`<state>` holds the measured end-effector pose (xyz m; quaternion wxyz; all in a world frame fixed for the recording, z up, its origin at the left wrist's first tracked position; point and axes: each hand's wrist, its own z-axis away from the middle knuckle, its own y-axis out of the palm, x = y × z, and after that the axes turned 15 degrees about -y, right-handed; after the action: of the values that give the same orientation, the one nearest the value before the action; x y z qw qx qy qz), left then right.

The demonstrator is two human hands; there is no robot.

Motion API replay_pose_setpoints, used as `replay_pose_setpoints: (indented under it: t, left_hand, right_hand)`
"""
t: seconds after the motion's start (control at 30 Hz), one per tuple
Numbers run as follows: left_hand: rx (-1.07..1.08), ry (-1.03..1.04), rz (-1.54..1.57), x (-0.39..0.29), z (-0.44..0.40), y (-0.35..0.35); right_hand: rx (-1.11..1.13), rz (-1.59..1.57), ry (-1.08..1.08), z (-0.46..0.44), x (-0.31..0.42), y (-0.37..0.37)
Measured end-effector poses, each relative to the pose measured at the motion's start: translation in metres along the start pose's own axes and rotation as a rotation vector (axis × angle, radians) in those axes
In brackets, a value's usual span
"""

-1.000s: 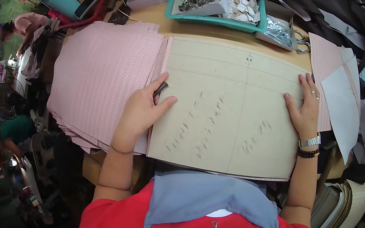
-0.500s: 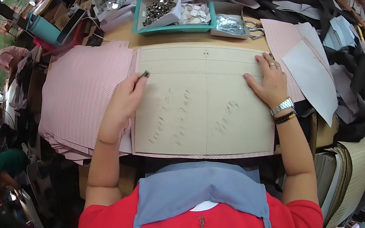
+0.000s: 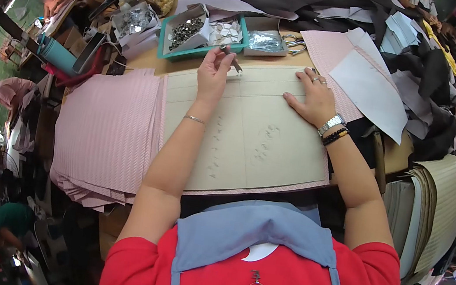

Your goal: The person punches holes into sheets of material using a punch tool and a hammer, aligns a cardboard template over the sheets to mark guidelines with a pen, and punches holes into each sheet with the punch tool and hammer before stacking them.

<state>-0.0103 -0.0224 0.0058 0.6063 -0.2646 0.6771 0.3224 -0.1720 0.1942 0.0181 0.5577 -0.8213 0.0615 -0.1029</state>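
The left hand point(image 3: 213, 75) has swung up from the left edge of the large beige rectangular card point(image 3: 282, 156) to its upper part, so that the forearm now passes over some of the dark handwriting; fingers and thumb pinch a slim dark rod-like tool point(image 3: 233, 58), its narrow end aimed down near the card's far edge; whether that end touches the surface I cannot tell; the right hand point(image 3: 312, 99) stays spread, palm down, on the card's upper right, gripping nothing; the change seems to mean the tool is being brought to one spot while the other hand steadies the card; the card lies flat before the person, over a pale pink textured sheet point(image 3: 298, 184) that shows along its near edge; just beside it on the left lies a thick stack of pink textured sheets point(image 3: 106, 130); beyond, on the light wooden table point(image 3: 146, 59), a rectangular teal plastic tray point(image 3: 245, 34) holds a white paper box point(image 3: 199, 37) of small shiny metal pieces; a small cardboard box point(image 3: 266, 52) of silvery items stands to its right, next to metal scissors point(image 3: 294, 41).
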Motion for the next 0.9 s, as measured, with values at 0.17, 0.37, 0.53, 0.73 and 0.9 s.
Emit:
replay_pose_setpoints:
  t: [0.17, 0.37, 0.53, 0.73, 0.9]
  left_hand:
    - [-0.028, 0.056, -0.03, 0.013, 0.002, 0.0]
    - [-0.025, 0.06, -0.01, 0.019, -0.002, 0.0]
    - [-0.004, 0.061, -0.039, 0.017, 0.0, 0.001]
    - [0.003, 0.061, -0.126, 0.013, 0.002, 0.001]
    - [0.032, 0.054, -0.162, 0.012, 0.006, 0.002]
  right_hand:
    - [-0.033, -0.002, -0.022, 0.001, -0.002, 0.003]
    - [-0.036, -0.011, -0.016, 0.001, -0.002, 0.002]
    - [-0.045, -0.033, -0.012, 0.001, -0.002, 0.003]
    - [-0.027, -0.026, -0.001, 0.001, -0.002, 0.003]
    - [0.023, -0.038, 0.017, 0.0, 0.0, -0.001]
